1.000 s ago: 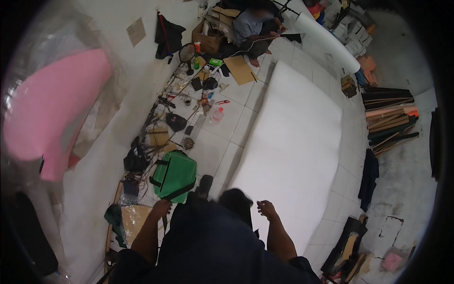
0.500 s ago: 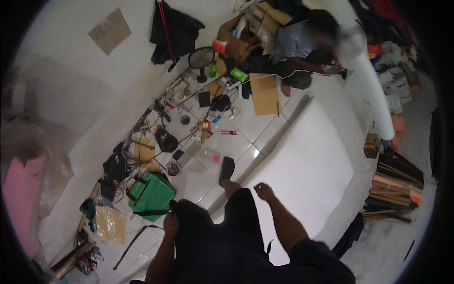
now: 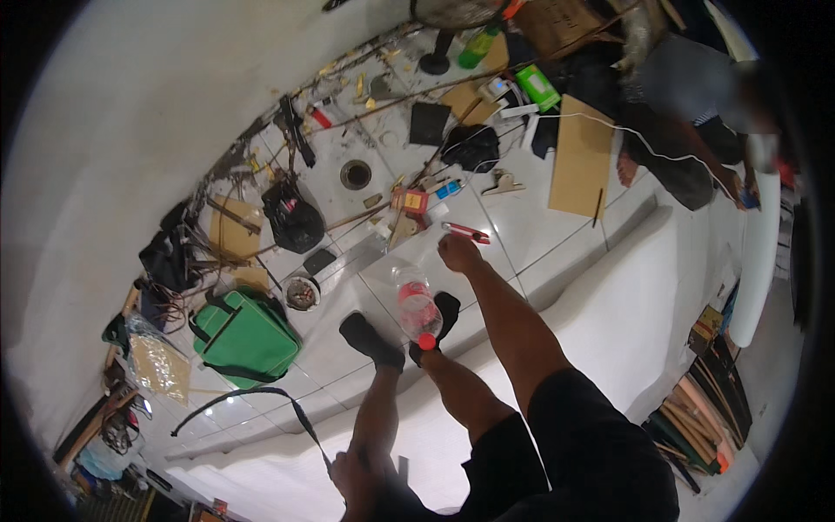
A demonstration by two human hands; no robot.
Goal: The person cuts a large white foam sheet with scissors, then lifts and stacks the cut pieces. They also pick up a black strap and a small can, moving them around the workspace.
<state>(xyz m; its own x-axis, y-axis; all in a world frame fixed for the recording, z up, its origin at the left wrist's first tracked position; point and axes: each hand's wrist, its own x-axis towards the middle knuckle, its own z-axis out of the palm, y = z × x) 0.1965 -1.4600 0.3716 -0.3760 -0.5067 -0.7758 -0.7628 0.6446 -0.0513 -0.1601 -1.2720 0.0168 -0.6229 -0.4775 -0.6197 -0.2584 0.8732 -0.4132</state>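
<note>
My right hand is closed, fingers curled under, right beside a red utility knife on the tiled floor. Whether anything small is inside the fist is hidden. My left hand is low near my left shin, its fingers dim and partly hidden. A black strap runs across the floor up to that hand; I cannot tell if it is gripped. By my feet in dark socks lies a clear plastic bottle with a red label and red cap. Beyond the knife are a red box and a metal bulldog clip.
A green bag is at the left, near a round tin of butts. Behind me spreads a white foam sheet. Brown boards, a black plastic bag and a white cable lie farther off. Another person sits at far right.
My view has leaned down toward the floor. My right hand has gone from above the white sheet to beside the utility knife. My left hand has dropped from knee height to near the shin.
</note>
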